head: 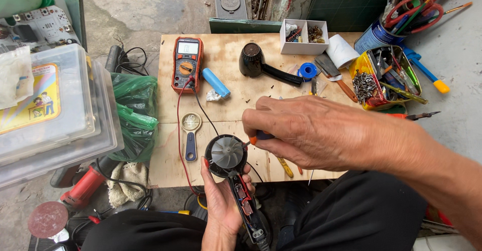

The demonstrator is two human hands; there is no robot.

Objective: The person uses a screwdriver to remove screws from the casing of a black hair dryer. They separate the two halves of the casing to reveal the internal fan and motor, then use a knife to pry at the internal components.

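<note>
My left hand (223,201) grips an opened hair dryer (231,165) by its handle, with the grey fan wheel facing up and the wiring in the handle exposed. My right hand (306,130) is closed on a small screwdriver (258,137) with an orange and dark handle; its tip points at the rim of the fan housing. Both hands are over the front edge of a low plywood board (236,105). The dryer's black shell half (263,65) lies farther back on the board.
On the board are an orange multimeter (187,63) with red and black leads, a blue cylindrical cell (216,82), a magnifier (191,130), a white parts box (304,37) and a yellow tin of tools (386,75). Left are plastic boxes (50,110), a green bag (133,115) and a red power tool (83,188).
</note>
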